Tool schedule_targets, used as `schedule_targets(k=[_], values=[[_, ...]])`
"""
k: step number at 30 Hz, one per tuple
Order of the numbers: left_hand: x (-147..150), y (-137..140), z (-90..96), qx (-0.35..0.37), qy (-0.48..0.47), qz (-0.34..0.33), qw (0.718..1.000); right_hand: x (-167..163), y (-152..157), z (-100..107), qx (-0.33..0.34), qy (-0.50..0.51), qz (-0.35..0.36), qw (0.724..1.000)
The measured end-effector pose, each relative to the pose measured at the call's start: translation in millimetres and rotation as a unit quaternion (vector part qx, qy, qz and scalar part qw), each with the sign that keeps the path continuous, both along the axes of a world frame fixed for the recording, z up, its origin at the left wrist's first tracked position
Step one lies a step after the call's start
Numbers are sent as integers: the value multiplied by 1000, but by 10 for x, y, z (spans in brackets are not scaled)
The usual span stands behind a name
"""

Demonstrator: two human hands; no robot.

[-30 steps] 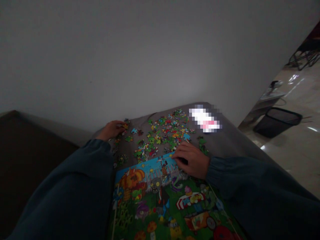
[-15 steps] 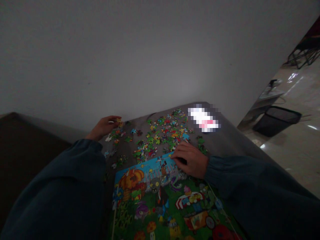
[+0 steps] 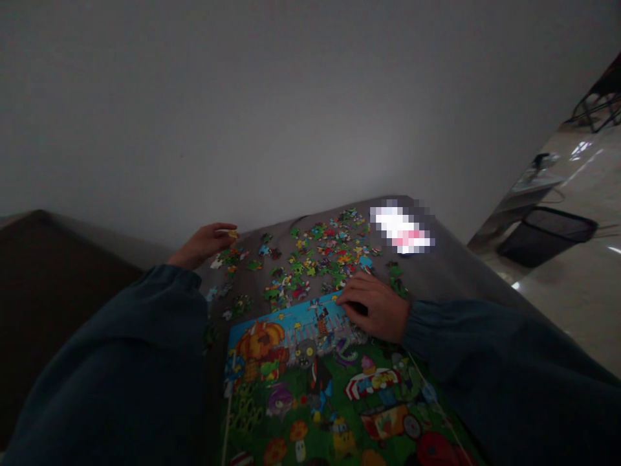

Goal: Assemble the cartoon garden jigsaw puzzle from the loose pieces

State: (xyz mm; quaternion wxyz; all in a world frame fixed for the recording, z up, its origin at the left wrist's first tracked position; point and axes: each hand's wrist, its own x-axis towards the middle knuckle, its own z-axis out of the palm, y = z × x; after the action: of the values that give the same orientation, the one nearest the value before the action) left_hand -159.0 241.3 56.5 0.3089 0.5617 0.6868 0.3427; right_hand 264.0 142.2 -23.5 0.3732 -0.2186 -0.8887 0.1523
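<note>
My left hand [image 3: 206,244] is over the far left part of the table, its thumb and fingers pinched on a small yellowish jigsaw puzzle piece [image 3: 233,233]. Just below it lie several loose pieces. My right hand [image 3: 372,304] rests on the upper right of a colourful cartoon puzzle picture [image 3: 291,362], with curled fingers touching its blue top edge. Whether those fingertips hold anything is hidden. Many loose jigsaw pieces [image 3: 303,262], mostly green, are spread between the picture and the wall.
A bright, pixelated phone-like screen [image 3: 402,226] lies at the table's far right. The grey-covered table [image 3: 446,272] meets a pale wall [image 3: 291,116]. A dark surface [image 3: 58,291] stands at the left. On the floor to the right is a black mesh bin [image 3: 543,236].
The whole view has shifted slightly, moving things a little to the right. My left hand still pinches the piece, now turned a bit. My right hand stays on the picture's edge.
</note>
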Motion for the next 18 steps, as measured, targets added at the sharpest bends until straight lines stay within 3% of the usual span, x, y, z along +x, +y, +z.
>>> schedule_targets(k=[8, 18], values=[[-338, -195, -27, -11, 26, 19, 999, 1, 2, -36, 1, -2, -3, 1000], [-204, -337, -46, -118, 66, -96, 986, 4, -1, -57, -4, 1, 2, 1000]])
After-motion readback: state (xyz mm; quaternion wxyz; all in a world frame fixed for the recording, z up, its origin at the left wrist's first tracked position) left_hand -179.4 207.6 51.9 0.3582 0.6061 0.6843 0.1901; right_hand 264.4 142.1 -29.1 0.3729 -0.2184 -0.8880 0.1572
